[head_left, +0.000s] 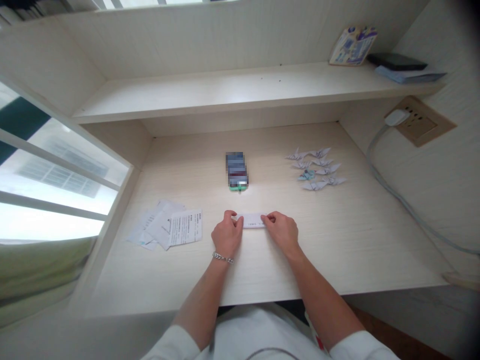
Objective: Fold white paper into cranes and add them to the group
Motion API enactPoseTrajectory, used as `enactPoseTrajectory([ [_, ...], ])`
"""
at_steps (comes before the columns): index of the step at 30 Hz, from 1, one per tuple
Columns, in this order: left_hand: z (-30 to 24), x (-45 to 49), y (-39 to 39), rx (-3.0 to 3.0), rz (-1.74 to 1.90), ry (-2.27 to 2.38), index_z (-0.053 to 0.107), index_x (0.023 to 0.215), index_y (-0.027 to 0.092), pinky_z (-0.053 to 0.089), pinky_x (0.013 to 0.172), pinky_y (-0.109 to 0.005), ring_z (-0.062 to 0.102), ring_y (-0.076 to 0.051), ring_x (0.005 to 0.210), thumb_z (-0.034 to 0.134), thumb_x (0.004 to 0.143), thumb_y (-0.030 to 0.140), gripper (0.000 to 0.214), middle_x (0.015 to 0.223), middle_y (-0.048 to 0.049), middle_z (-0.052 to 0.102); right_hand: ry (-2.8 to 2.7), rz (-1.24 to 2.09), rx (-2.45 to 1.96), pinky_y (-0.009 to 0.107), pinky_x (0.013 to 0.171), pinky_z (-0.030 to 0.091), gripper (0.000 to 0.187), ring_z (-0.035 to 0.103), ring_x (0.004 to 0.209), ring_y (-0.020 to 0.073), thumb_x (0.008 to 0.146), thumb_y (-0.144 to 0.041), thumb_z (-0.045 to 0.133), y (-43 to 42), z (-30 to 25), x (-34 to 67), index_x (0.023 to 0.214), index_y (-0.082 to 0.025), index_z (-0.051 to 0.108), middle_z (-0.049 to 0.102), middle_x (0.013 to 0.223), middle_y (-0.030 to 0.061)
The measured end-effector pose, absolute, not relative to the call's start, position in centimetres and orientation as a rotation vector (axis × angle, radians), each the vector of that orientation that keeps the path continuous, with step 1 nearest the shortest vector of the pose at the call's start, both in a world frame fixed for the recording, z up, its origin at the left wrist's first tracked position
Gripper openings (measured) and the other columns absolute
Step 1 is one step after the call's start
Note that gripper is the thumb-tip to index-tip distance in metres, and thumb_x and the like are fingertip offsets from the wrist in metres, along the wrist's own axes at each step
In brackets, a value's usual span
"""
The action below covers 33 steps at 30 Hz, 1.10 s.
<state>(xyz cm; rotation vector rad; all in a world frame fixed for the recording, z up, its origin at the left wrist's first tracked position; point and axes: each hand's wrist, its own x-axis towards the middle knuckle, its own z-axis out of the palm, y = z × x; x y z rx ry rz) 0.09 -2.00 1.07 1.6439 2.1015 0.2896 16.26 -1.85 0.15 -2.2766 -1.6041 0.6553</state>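
A folded strip of white paper with small print lies on the desk in front of me. My left hand pinches its left end between thumb and fingers. At the right end, my right hand grips the paper in the same way. Several folded paper cranes, mostly white and one light blue, stand in rows to the right. On the left, loose printed sheets overlap one another. Behind the strip lies a phone-like object, blurred out, with a green piece at its near end.
A shelf runs across the back above the desk. On it are a patterned packet and a dark flat object over papers. A cable hangs from the wall socket along the right side.
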Motion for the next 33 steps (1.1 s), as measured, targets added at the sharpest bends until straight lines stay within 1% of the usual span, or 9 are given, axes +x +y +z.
enactPoseTrajectory([
  [6, 1.14, 0.18, -1.86, 1.624, 0.27, 2.132, 0.052, 0.099, 0.026, 0.038, 0.062, -0.029, 0.061, -0.022, 0.077, 0.043, 0.08, 0.05, 0.032, 0.08, -0.0024, 0.069, -1.575, 0.665, -2.299, 0.028, 0.06, 0.041, 0.026, 0.062, 0.072, 0.0199, 0.075, -0.047, 0.052, -1.82, 0.14, 16.24, 0.078, -0.026, 0.067, 0.07, 0.074, 0.0008],
  [13, 1.25, 0.11, -1.7, 1.616, 0.254, 2.134, 0.054, 0.097, 0.027, 0.039, 0.061, -0.029, 0.061, -0.022, 0.075, 0.044, 0.079, 0.051, 0.032, 0.079, -0.0016, 0.069, -1.55, 0.676, -2.303, 0.028, 0.061, 0.04, 0.028, 0.062, 0.074, 0.0204, 0.075, -0.048, 0.052, -1.86, 0.28, 16.29, 0.083, -0.024, 0.063, 0.069, 0.076, 0.0017],
  [19, 1.21, 0.08, -1.67, 1.617, 0.244, 2.143, 0.054, 0.096, 0.026, 0.039, 0.061, -0.03, 0.062, -0.022, 0.077, 0.044, 0.079, 0.051, 0.032, 0.08, -0.0019, 0.069, -1.555, 0.682, -2.318, 0.026, 0.058, 0.037, 0.025, 0.061, 0.07, 0.0185, 0.075, -0.047, 0.052, -1.74, 0.53, 16.24, 0.075, -0.024, 0.061, 0.068, 0.073, 0.0001],
  [24, 0.84, -0.03, -1.73, 1.637, 0.264, 2.138, 0.054, 0.096, 0.027, 0.039, 0.061, -0.03, 0.061, -0.022, 0.077, 0.042, 0.079, 0.052, 0.032, 0.079, -0.001, 0.069, -1.556, 0.678, -2.311, 0.026, 0.058, 0.036, 0.023, 0.06, 0.069, 0.0182, 0.076, -0.046, 0.053, -1.69, 0.46, 16.25, 0.074, -0.025, 0.061, 0.068, 0.072, -0.0003],
  [33, 0.55, -0.15, -1.67, 1.637, 0.269, 2.137, 0.053, 0.093, 0.029, 0.037, 0.059, -0.03, 0.061, -0.023, 0.075, 0.041, 0.079, 0.054, 0.032, 0.079, 0.0001, 0.069, -1.55, 0.679, -2.321, 0.027, 0.057, 0.035, 0.025, 0.06, 0.069, 0.0186, 0.075, -0.048, 0.052, -1.59, 0.43, 16.21, 0.074, -0.025, 0.062, 0.068, 0.072, -0.0008],
])
